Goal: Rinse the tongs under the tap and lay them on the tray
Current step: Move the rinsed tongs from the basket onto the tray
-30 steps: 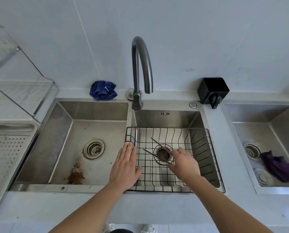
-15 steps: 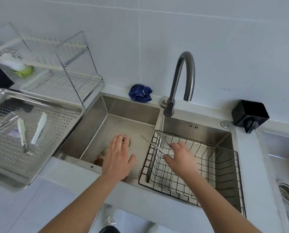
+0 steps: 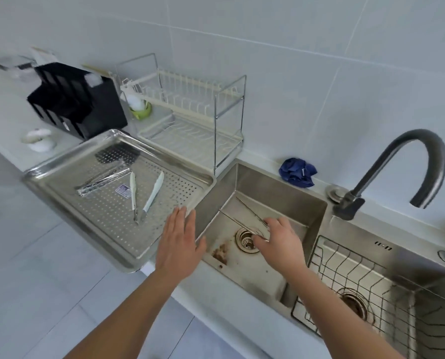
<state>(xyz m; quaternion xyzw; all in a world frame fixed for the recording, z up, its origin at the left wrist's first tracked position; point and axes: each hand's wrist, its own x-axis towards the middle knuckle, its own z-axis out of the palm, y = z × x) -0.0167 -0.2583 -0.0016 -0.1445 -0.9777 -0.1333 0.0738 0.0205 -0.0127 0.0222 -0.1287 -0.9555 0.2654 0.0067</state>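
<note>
My right hand (image 3: 281, 242) grips thin metal tongs (image 3: 244, 212) by their joined end, their two slim arms pointing up-left over the left sink basin (image 3: 288, 203). My left hand (image 3: 180, 242) is flat with straight fingers, hovering over the tray's near right corner and holding nothing. The perforated steel tray (image 3: 60, 200) lies on the counter left of the sink. On it rest white-tipped tongs (image 3: 145, 196) and a shiny foil-wrapped bundle (image 3: 102, 181). The dark curved tap (image 3: 397, 164) stands at the right with no water running.
A black wire basket (image 3: 358, 294) sits in the right basin. Behind the tray stand a white dish rack (image 3: 190, 117) and a black organiser (image 3: 79, 104). A blue cloth (image 3: 298, 172) lies on the back ledge. A rust stain marks the left basin floor.
My view has swung left, bringing the whole tray in. My right hand has carried the thin tongs from the wire basket to over the left basin; my left hand has moved towards the tray.
</note>
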